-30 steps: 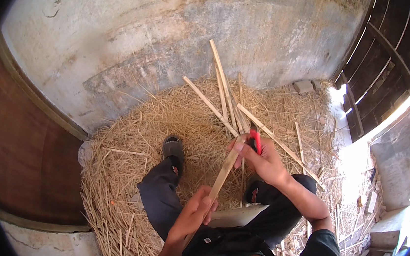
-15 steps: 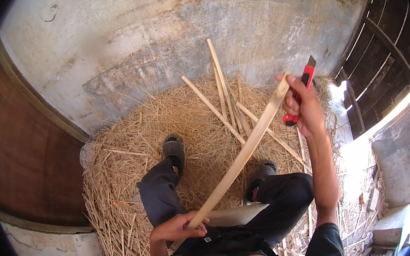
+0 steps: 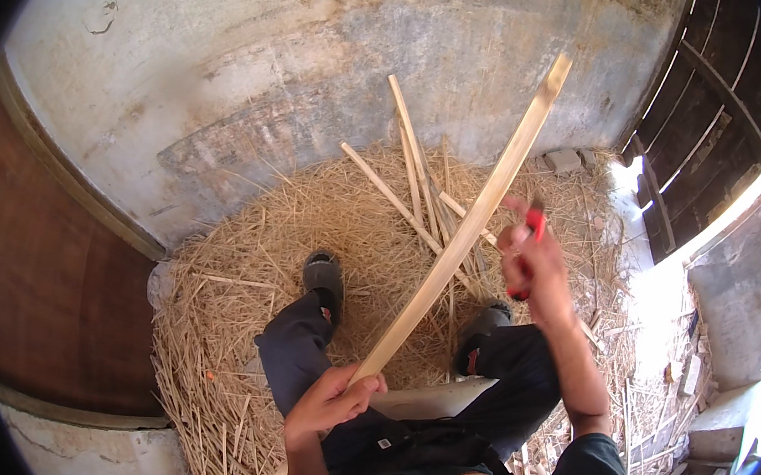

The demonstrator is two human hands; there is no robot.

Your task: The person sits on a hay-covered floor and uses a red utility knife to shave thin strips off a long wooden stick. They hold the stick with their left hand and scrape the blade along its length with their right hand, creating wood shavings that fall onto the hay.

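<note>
Bamboo strip, slanting up over the straw, is clamped at its lower end by the left hand, while the right hand, fist closed on a red knife, looks mid-shaving and needs a steady blade angle.

Long strip: pale split wood, smooth and matt, gripped in left hand. Knife in right hand: red glossy plastic handle. Floor litter was dry, coarse straw; wall was rough, stained plaster.

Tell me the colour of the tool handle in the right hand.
Red, though blurred; the tool handle in the right hand shows in the head view.
</note>
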